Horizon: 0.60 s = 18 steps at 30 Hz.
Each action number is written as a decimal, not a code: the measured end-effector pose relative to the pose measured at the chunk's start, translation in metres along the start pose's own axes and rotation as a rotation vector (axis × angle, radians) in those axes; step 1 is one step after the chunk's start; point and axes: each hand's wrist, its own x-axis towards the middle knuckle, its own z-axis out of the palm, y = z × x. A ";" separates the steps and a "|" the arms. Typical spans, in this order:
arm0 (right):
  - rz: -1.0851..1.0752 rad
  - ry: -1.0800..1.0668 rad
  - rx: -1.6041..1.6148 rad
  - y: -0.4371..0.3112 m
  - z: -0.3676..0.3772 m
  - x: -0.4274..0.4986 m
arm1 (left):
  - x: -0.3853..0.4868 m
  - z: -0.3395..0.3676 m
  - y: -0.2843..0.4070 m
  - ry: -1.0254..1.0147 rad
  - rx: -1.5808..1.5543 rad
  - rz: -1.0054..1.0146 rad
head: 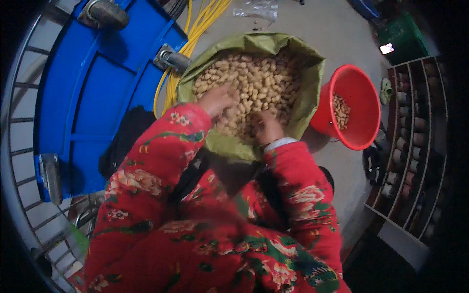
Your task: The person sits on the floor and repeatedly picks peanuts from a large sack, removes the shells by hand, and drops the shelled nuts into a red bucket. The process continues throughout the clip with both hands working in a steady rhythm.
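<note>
A green woven sack (306, 113) stands before me with its mouth wide, filled with unshelled peanuts (258, 82). My left hand (221, 99) is over the peanuts at the left side of the sack, fingers bent and blurred. Low in the sack's mouth, near its close edge, my right hand (266, 126) touches the peanuts with curled fingers. Whether either hand grips any peanuts cannot be made out. To the right of the sack, a red plastic bucket (361, 110) leans towards me, with a smaller heap of peanuts inside.
A blue platform (104, 80) with caster wheels stands upright at the left, beside a coiled yellow hose or cable (194, 33). A shoe rack (406, 146) is at the right, a green box (403, 40) beyond it. Clear plastic film (256, 10) lies on the floor ahead.
</note>
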 end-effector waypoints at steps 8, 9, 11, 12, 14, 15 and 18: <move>0.133 -0.319 -0.370 0.009 0.029 0.000 | -0.010 0.017 -0.035 -0.119 1.286 0.334; 0.148 -0.291 -0.326 0.009 0.030 -0.001 | -0.011 0.018 -0.036 -0.167 1.393 0.334; 0.097 -0.294 -0.363 0.007 0.030 -0.002 | -0.010 0.022 -0.039 -0.134 1.446 0.341; 0.082 -0.284 -0.374 0.006 0.030 -0.002 | -0.009 0.023 -0.040 -0.115 1.463 0.358; 0.080 -0.300 -0.357 0.005 0.027 -0.002 | -0.008 0.023 -0.042 -0.133 1.492 0.383; 0.094 -0.326 -0.329 0.005 0.025 -0.003 | -0.007 0.022 -0.042 -0.142 1.507 0.392; 0.097 -0.358 -0.324 0.006 0.023 -0.001 | -0.007 0.026 -0.046 -0.119 1.618 0.360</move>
